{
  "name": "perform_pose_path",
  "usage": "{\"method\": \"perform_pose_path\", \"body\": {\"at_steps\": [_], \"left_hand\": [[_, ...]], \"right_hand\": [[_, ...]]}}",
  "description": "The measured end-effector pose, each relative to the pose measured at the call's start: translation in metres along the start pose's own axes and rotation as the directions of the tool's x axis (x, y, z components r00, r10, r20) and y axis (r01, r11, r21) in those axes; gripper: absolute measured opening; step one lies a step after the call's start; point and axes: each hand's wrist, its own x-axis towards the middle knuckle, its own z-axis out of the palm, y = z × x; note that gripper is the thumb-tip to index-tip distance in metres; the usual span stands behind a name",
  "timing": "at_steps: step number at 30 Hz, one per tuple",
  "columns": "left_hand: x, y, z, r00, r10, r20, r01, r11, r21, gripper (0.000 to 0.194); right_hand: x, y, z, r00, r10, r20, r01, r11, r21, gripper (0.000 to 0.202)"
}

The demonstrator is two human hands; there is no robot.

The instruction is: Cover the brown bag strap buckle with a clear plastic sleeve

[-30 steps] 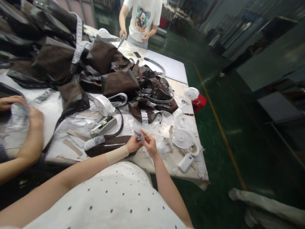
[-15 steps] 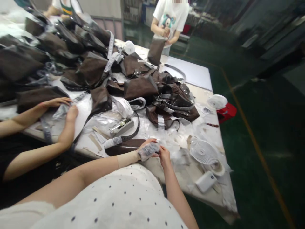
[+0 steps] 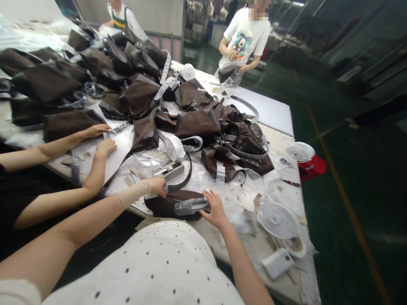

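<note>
A dark brown handbag (image 3: 160, 206) lies on its side at the table edge in front of me. Its black studded strap (image 3: 188, 171) curves up behind it. My left hand (image 3: 157, 186) is closed around the strap near the bag's left end, its grip partly hidden. At the bag's right end rests my right hand (image 3: 215, 208), thumb and fingers apart, touching the end of a plastic-wrapped strap section (image 3: 189, 206) that lies across the bag. A tape dispenser (image 3: 171, 171) stands just behind the bag.
Brown bags (image 3: 197, 123) are heaped across the table. A white fan (image 3: 276, 219), a phone (image 3: 278, 263) and plastic scraps lie to my right. At left, a co-worker's arms (image 3: 92, 169) reach over white paper. Another person (image 3: 243, 42) handles a bag at the far side.
My left hand has moved left from the plastic-wrapped section to the strap's left end. That section now lies on the bag, and my right hand's fingers have spread. The co-worker's hands at left have shifted.
</note>
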Motion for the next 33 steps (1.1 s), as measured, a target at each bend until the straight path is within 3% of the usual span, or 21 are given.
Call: {"method": "perform_pose_path", "body": {"at_steps": [2, 6, 7, 10, 13, 15, 16, 20, 22, 25, 28, 33], "left_hand": [[-0.003, -0.005, -0.007, 0.999, 0.022, 0.039, -0.022, 1.000, 0.003, 0.027], [-0.001, -0.005, -0.017, 0.991, 0.119, 0.066, -0.117, 0.993, -0.032, 0.028], [0.001, -0.003, -0.018, 0.986, 0.155, 0.060, -0.152, 0.987, -0.044, 0.030], [0.005, 0.002, -0.018, 0.961, 0.274, 0.022, -0.272, 0.960, -0.057, 0.034], [0.006, -0.007, -0.020, 0.927, 0.375, -0.004, -0.373, 0.923, -0.090, 0.072], [0.004, -0.021, -0.021, 0.923, 0.385, 0.026, -0.377, 0.915, -0.144, 0.097], [0.002, -0.028, -0.021, 0.926, 0.374, 0.050, -0.362, 0.918, -0.160, 0.098], [-0.005, -0.036, -0.007, 0.931, 0.357, 0.082, -0.346, 0.930, -0.123, 0.056], [-0.010, -0.025, 0.005, 0.923, 0.385, 0.024, -0.382, 0.920, -0.088, 0.041], [-0.019, -0.007, 0.017, 0.898, 0.438, -0.043, -0.438, 0.899, 0.004, 0.029], [-0.029, -0.005, 0.016, 0.886, 0.463, -0.028, -0.460, 0.885, 0.074, 0.024], [-0.041, -0.035, 0.000, 0.915, 0.404, -0.010, -0.399, 0.906, 0.142, 0.022]], "right_hand": [[0.011, -0.010, -0.001, 0.995, 0.000, 0.101, -0.009, 0.995, 0.095, 0.062], [0.039, -0.047, 0.019, 0.985, 0.168, 0.027, -0.166, 0.908, 0.385, 0.040], [0.049, -0.059, 0.032, 0.971, 0.228, 0.077, -0.235, 0.834, 0.500, 0.036], [0.084, -0.092, 0.085, 0.912, 0.334, 0.237, -0.374, 0.442, 0.815, 0.041], [0.111, -0.111, 0.129, 0.887, 0.441, 0.137, -0.288, 0.298, 0.910, 0.044], [0.118, -0.115, 0.139, 0.863, 0.502, 0.052, -0.208, 0.260, 0.943, 0.042], [0.119, -0.116, 0.140, 0.858, 0.513, 0.015, -0.167, 0.252, 0.953, 0.040], [0.123, -0.121, 0.119, 0.828, 0.546, -0.127, 0.020, 0.197, 0.980, 0.036], [0.128, -0.120, 0.104, 0.754, 0.639, -0.152, 0.114, 0.101, 0.988, 0.034], [0.138, -0.108, 0.075, 0.651, 0.754, -0.089, 0.218, -0.072, 0.973, 0.029], [0.141, -0.085, 0.040, 0.628, 0.777, -0.049, 0.243, -0.136, 0.960, 0.031], [0.141, -0.042, -0.030, 0.640, 0.765, -0.067, 0.282, -0.153, 0.947, 0.030]]}}
